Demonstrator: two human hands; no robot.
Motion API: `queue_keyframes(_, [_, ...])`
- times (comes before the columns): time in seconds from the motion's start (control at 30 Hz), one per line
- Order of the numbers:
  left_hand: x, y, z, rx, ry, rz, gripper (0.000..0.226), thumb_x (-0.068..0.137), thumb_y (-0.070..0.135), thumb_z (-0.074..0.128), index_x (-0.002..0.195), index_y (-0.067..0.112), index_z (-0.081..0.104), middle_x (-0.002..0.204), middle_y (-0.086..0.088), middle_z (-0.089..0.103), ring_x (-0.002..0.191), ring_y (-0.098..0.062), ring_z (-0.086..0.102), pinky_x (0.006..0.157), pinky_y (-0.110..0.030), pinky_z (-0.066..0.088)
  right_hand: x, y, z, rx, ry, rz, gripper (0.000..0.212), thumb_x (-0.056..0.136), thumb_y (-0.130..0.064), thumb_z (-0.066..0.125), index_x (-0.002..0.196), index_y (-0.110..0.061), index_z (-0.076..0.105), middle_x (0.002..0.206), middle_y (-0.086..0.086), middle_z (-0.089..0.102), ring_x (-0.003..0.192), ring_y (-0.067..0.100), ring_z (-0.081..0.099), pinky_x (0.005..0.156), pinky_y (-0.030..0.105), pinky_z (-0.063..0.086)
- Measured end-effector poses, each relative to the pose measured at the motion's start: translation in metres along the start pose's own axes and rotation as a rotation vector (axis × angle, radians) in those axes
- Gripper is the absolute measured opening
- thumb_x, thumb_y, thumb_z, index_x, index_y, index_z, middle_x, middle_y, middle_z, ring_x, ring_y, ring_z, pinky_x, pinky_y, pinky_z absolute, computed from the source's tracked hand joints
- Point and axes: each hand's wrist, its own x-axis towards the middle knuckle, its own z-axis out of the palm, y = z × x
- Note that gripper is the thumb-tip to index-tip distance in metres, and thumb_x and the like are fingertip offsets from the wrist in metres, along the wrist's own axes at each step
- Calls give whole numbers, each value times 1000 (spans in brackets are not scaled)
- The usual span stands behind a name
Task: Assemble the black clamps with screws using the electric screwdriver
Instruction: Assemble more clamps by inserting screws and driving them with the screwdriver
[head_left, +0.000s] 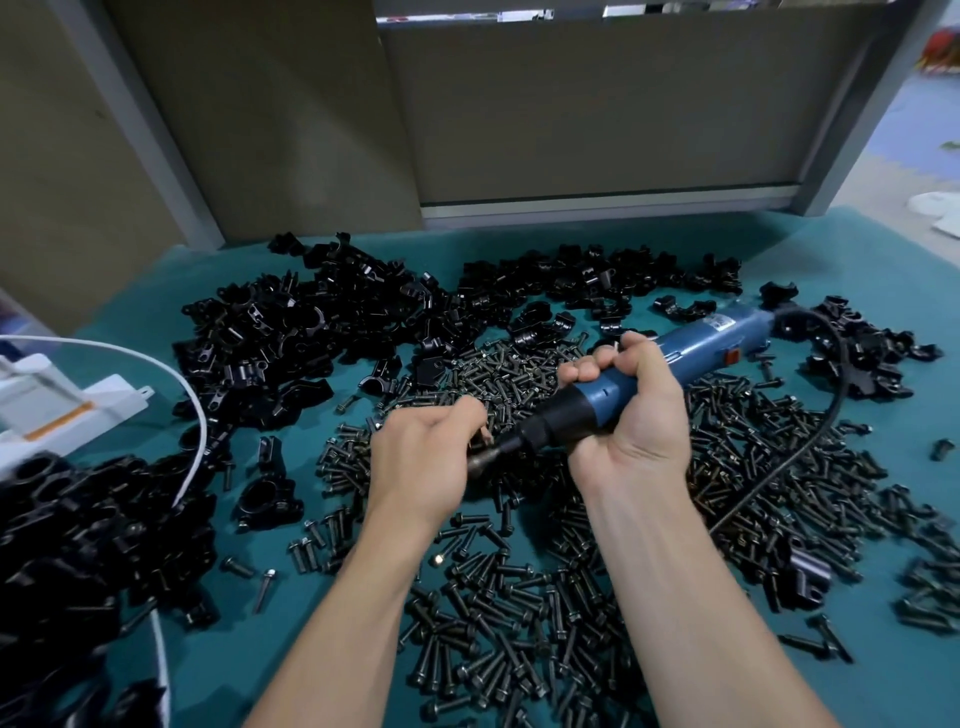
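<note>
— Now, item one: how will the electric screwdriver (717, 338) handle, and where do I hold it?
— I judge it rigid and moderately heavy, with its black cord (831, 415) dragging at the rear. My right hand (631, 410) is wrapped round the forward barrel, fingers curled over the top, just behind the black nose. That grip looks sound: close to the bit and apart from the red switch (733, 356).
— And the left hand (421, 462)?
— Its fingers are curled, pinching a small part (483, 439) at the bit tip. The hand hides most of it, so I cannot tell whether it is a screw or a clamp piece.
— Handling of the parts?
— Screws (519, 649): small, hard, likely to roll; take one by the shank. Black clamps (291, 338): stiff, light, probably smooth; take hold across the flat sides, not the curved saddle.
— Containers?
— None visible. Screws lie loose in a wide spread on the teal tabletop (909, 291), under and around both hands. Clamps lie in heaps at the left, the back and the right. A white cable (201, 415) runs by the left heap.
</note>
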Motion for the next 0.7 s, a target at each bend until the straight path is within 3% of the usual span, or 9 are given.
queue_keyframes(0.17, [4,4,-17,-242,46,-107,35,72,43,57,60,16,75,56,-8,61,40,-13,39,41,-25,32,4,-11,-1,55,43,-47,25,90,9,46,104,-12,45,68,4,50,54,17,46,60,31,48])
queue_keyframes(0.3, [0,3,-9,-107,21,-64,39,67,49,57,59,14,71,56,-6,63,41,-12,45,52,-27,35,4,-16,-3,82,67,-61,21,89,7,51,97,-12,48,66,3,53,54,16,49,64,30,51])
queue_keyframes(0.43, [-2,3,-2,-64,20,-52,33,65,55,54,51,27,66,54,-4,66,40,-11,46,58,-29,34,6,-15,-2,78,58,-59,23,90,7,51,102,-12,46,67,3,52,55,17,48,64,31,50])
queue_keyframes(0.53, [-1,1,-3,-62,7,-53,36,64,55,54,52,22,63,55,-6,65,40,-13,46,55,-29,33,7,-16,-3,64,39,-67,25,91,6,49,107,-12,45,68,4,51,55,17,47,63,30,51])
queue_keyframes(0.7, [-1,0,-2,-4,-21,-22,63,62,54,55,74,-8,61,60,-13,63,43,-10,57,57,-30,37,8,-17,-3,29,-3,-67,29,89,8,44,110,-12,44,68,4,50,55,17,47,62,31,48])
